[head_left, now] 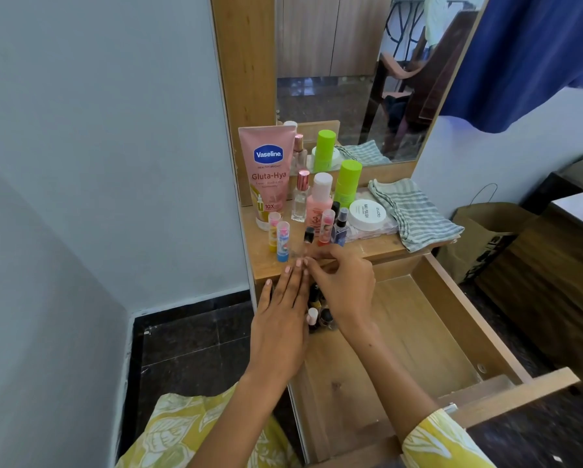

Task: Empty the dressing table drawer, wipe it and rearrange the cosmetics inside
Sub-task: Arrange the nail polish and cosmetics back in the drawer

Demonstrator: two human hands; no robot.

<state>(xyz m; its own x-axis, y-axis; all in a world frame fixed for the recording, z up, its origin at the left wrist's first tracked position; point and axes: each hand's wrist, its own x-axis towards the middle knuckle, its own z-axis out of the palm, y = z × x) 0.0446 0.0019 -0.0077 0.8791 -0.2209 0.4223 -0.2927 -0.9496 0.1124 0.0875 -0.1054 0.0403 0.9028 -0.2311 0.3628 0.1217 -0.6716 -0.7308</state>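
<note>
Left hand (280,319) lies flat, fencing small bottles (317,312) in the drawer (428,332) corner; right hand (344,285) seems curled round one, perhaps setting it

Both hands hide most of the small bottles (318,315) in the drawer (428,332).

yellow sleeve (445,440) with white leaf print

Both forearms reached from six o'clock toward twelve, sleeves in yellow leaf print. The left hand (280,319) lay palm down, its fingers straight and together, pointing to twelve o'clock. The right hand (342,282), at its three o'clock, angled toward eleven with fingers curled, the fingertips meeting those of the left.
</note>
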